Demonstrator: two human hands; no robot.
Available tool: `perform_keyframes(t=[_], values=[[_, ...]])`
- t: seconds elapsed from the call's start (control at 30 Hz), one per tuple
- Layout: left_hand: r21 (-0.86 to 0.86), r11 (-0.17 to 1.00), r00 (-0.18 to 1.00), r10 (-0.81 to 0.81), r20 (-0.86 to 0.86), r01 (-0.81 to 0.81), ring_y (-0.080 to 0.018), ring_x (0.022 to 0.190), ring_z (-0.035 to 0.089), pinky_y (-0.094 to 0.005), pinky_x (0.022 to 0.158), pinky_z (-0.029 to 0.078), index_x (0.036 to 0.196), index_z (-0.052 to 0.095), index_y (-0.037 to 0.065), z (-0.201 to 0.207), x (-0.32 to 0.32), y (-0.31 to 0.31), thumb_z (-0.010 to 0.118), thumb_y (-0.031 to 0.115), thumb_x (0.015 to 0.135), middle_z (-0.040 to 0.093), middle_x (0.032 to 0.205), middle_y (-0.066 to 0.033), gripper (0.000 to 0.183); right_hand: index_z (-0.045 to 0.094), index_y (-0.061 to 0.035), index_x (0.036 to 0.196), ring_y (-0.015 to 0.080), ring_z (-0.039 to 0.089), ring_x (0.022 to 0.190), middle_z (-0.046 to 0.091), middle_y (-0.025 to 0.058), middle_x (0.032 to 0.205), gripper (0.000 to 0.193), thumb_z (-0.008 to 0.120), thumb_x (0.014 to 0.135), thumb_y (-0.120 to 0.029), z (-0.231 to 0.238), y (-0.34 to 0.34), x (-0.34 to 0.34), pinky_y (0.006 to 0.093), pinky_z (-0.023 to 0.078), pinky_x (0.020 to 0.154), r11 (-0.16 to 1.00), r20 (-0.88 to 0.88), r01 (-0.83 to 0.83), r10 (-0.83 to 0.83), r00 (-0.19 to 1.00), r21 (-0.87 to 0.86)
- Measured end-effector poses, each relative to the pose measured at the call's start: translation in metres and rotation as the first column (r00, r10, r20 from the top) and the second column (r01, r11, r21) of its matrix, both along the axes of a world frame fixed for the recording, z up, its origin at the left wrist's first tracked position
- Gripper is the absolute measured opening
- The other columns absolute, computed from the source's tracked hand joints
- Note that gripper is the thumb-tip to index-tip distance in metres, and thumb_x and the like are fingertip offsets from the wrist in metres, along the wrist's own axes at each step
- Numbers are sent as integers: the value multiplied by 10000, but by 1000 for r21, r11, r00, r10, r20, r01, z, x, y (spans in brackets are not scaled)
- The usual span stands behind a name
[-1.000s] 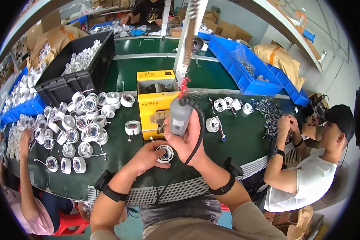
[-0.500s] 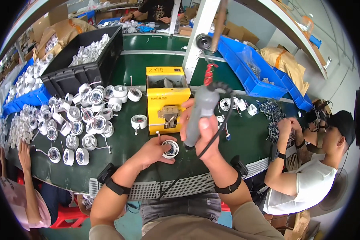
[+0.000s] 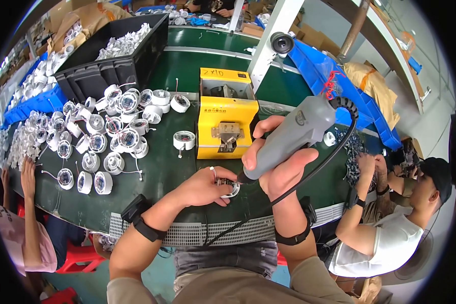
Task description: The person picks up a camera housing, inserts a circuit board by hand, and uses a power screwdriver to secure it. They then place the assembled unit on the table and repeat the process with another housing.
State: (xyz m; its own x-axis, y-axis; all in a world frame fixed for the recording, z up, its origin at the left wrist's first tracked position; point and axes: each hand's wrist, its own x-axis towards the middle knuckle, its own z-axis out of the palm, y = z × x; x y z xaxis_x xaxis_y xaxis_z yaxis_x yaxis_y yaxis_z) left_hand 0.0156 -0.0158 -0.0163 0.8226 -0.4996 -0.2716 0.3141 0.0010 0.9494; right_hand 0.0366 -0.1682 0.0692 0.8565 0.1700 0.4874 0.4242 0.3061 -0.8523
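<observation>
My left hand (image 3: pixel 201 186) is closed on a small round white housing (image 3: pixel 235 191) with a circuit board inside, low over the green bench top. Its fingers cover much of the part. A grey electric screwdriver (image 3: pixel 298 133) lies in the grip of my right hand (image 3: pixel 281 175), tilted so its dark nose points down-left to the housing's edge. Whether the bit touches a screw cannot be made out. Beyond my hands stands a yellow machine (image 3: pixel 213 119) with a metal fixture on its front. One white housing (image 3: pixel 184 140) sits beside it.
Many white round housings (image 3: pixel 97 143) with wires crowd the left side, before a black crate (image 3: pixel 104 76) of white parts. Blue bins (image 3: pixel 316 71) stand far right. The screwdriver's black cable (image 3: pixel 309 178) crosses my right wrist. A co-worker (image 3: pixel 385 223) sits right; another person's hand (image 3: pixel 28 177) rests left.
The screwdriver has gone from near upright to slanted, its nose now at the housing in my left hand. My left fingers have shifted over the housing. The whole view has shifted slightly.
</observation>
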Motion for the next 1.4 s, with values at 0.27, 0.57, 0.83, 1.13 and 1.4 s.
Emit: perform_keyframes(t=[0.27, 0.57, 0.83, 1.13, 1.4], values=[[-21, 999, 999, -41, 17, 42, -142, 734, 654, -258, 644, 574, 1087, 643, 9, 1, 1, -1, 594, 191, 926, 618, 977, -56, 247, 467, 23, 1067, 178, 551, 482, 514, 115, 880, 944, 318, 733, -847, -1, -1, 4, 283, 435, 430, 1000, -1, 14, -14, 1000, 1], [-37, 996, 996, -84, 10, 84, -191, 1003, 600, -309, 747, 603, 1164, 607, 1, 6, 3, -2, 524, 170, 964, 529, 1163, -44, 275, 494, 8, 1022, 185, 540, 445, 530, 114, 831, 929, 295, 744, -856, 4, -5, 5, 287, 425, 410, 995, -33, 72, -69, 997, 69], [-101, 987, 991, -120, 55, 125, -210, 1081, 575, -336, 764, 608, 1191, 585, 2, 6, 2, -3, 495, 140, 974, 493, 1200, -51, 272, 498, -2, 1017, 185, 542, 442, 538, 109, 808, 916, 278, 757, -853, 5, -7, 5, 287, 424, 405, 990, -56, 53, -46, 997, 133], [-132, 982, 989, -125, 79, 135, -201, 980, 606, -298, 765, 598, 1181, 604, 14, 3, 2, -3, 491, 207, 981, 493, 1179, -78, 300, 484, -11, 1013, 189, 526, 431, 539, 109, 799, 899, 251, 773, -845, 6, -8, 6, 297, 424, 401, 985, -50, 55, -47, 998, 164], [-176, 972, 981, -134, 137, 158, -206, 982, 601, -308, 751, 600, 1176, 607, 10, 3, 1, -3, 487, 205, 983, 471, 1183, -81, 300, 467, -16, 1009, 186, 520, 434, 526, 107, 810, 919, 228, 750, -865, 6, -10, 6, 299, 427, 404, 976, -110, 24, -1, 994, 216]])
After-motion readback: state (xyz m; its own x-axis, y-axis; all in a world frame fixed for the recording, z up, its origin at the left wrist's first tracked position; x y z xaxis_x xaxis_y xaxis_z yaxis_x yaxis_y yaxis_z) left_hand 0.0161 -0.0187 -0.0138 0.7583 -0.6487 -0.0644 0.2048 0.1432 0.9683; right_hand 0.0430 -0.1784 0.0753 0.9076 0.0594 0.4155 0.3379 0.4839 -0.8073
